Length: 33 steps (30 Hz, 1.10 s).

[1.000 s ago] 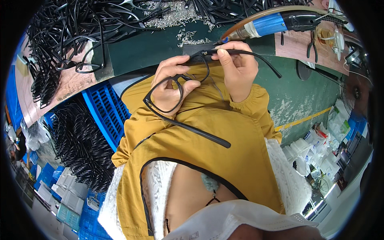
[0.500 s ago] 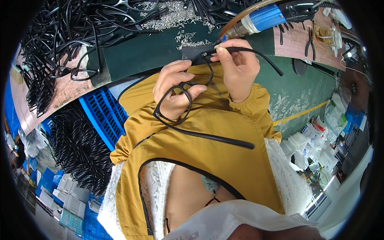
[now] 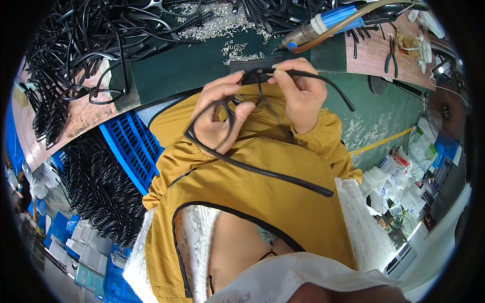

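Black eyeglass frame [image 3: 275, 175] sits mid-view, in both hands. Your left hand [image 3: 208, 127] grasps its front [image 3: 190, 134]; your right hand [image 3: 301, 98] pinches one temple [image 3: 331, 83] near the hinge [image 3: 260, 71]. Looks like hinge handling; next move probably calls for holding that joint steady. Counter [image 3: 172, 76] edge at 12 o'clock, power screwdriver [image 3: 341, 17] at 1, frame pile [image 3: 76, 40] at 10; open room at 3, over green floor [image 3: 376, 116].

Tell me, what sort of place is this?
Likely an eyewear workshop: the person holds black glasses, a heap of black frame parts lies at left, and many small metal pieces are scattered on the dark green worktop.
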Each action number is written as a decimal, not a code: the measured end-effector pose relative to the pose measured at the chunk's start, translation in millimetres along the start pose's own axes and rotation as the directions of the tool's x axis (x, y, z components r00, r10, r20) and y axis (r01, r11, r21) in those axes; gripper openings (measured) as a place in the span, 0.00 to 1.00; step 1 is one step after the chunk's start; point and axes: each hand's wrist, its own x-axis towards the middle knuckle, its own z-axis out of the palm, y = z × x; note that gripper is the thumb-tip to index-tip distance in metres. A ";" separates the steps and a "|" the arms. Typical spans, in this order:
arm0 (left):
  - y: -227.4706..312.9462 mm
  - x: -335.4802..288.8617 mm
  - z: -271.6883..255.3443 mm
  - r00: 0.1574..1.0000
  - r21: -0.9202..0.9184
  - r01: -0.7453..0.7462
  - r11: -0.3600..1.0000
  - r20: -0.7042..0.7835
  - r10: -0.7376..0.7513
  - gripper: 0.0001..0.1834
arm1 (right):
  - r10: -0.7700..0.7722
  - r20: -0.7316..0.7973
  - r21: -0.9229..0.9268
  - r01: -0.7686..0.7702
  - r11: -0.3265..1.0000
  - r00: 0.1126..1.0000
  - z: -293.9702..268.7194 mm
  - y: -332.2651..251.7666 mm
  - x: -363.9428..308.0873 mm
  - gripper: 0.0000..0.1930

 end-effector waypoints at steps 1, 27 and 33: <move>0.2 -1.2 1.6 0.997 -0.069 0.076 0.995 -0.015 -0.077 0.20 | -0.056 0.029 -0.100 0.058 0.993 0.998 -6.0 0.8 -1.8 0.04; 15.2 4.4 17.2 0.980 0.334 -0.098 0.937 0.197 0.033 0.22 | -0.363 0.190 0.732 0.115 0.672 0.912 -1.4 -18.8 130.8 0.16; 15.9 5.4 17.2 0.982 0.338 -0.075 0.938 0.188 0.011 0.22 | -0.377 0.244 0.769 0.059 0.637 0.893 3.0 -30.1 127.9 0.16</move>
